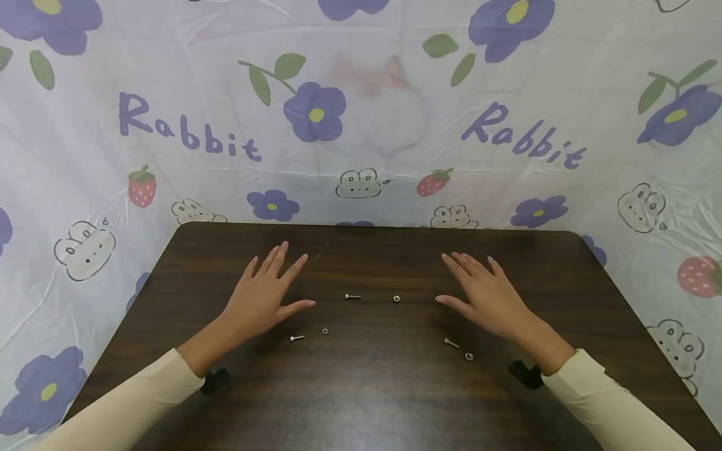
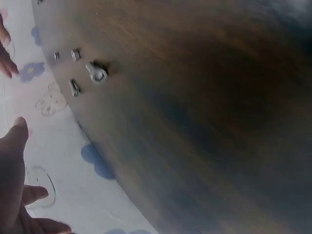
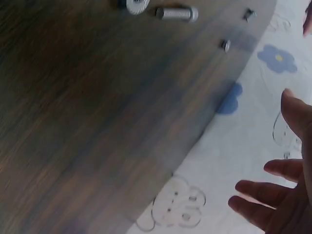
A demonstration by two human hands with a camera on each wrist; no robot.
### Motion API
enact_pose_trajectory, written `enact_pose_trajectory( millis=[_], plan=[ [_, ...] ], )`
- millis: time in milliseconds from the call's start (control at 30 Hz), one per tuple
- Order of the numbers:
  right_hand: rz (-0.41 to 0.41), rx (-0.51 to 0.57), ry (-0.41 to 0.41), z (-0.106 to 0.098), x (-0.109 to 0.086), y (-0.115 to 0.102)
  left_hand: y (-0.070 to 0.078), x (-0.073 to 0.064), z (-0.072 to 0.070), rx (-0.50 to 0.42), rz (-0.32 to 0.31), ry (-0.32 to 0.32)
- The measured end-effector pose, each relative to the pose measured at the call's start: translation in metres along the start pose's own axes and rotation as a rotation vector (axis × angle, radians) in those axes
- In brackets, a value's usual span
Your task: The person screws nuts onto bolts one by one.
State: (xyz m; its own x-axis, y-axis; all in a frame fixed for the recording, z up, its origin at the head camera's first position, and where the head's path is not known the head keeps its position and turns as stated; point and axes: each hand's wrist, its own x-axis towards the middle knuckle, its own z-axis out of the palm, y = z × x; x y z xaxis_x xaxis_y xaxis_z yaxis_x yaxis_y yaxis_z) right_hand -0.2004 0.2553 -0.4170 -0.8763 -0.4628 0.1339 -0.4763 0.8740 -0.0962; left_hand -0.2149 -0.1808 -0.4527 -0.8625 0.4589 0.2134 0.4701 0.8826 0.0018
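Observation:
My left hand [image 1: 261, 297] is spread over the left half of the dark table, fingers straight and nothing held. My right hand [image 1: 489, 297] mirrors it on the right, also with straight fingers and no object. Between them lie a bolt [image 1: 352, 297] and a nut [image 1: 397, 299]. Nearer me, below the left thumb, are a smaller bolt [image 1: 297, 338] and a small nut [image 1: 324, 331]. Below the right thumb rest another bolt [image 1: 451, 343] and a nut [image 1: 469, 356]. In the right wrist view, one bolt [image 3: 176, 13] shows its threaded shank closely.
The dark wooden table [image 1: 361, 401] ends at a straight back edge with rounded corners. Behind and beside it hangs a white cloth [image 1: 383, 125] printed with flowers, rabbits and strawberries. A black wrist device [image 1: 216, 381] sits under the left wrist, another [image 1: 526, 374] under the right.

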Motion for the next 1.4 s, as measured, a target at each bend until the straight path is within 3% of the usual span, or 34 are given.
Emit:
enact_pose_trajectory(
  millis=[367, 667, 1167, 1400],
  plan=[
    [-0.161, 0.022, 0.087, 0.01, 0.022, -0.018, 0.025, 0.021, 0.005, -0.028, 0.144, 0.035],
    [-0.229, 0.03, 0.062, 0.018, 0.037, -0.029, 0.035, 0.037, 0.02, -0.048, 0.193, 0.0],
    [-0.252, 0.019, 0.0, 0.027, 0.046, -0.043, 0.05, 0.06, 0.03, -0.169, 0.141, -0.098],
    [-0.26, -0.014, -0.001, 0.035, 0.051, -0.044, 0.059, 0.071, 0.034, -0.151, 0.118, -0.143]
  ],
)
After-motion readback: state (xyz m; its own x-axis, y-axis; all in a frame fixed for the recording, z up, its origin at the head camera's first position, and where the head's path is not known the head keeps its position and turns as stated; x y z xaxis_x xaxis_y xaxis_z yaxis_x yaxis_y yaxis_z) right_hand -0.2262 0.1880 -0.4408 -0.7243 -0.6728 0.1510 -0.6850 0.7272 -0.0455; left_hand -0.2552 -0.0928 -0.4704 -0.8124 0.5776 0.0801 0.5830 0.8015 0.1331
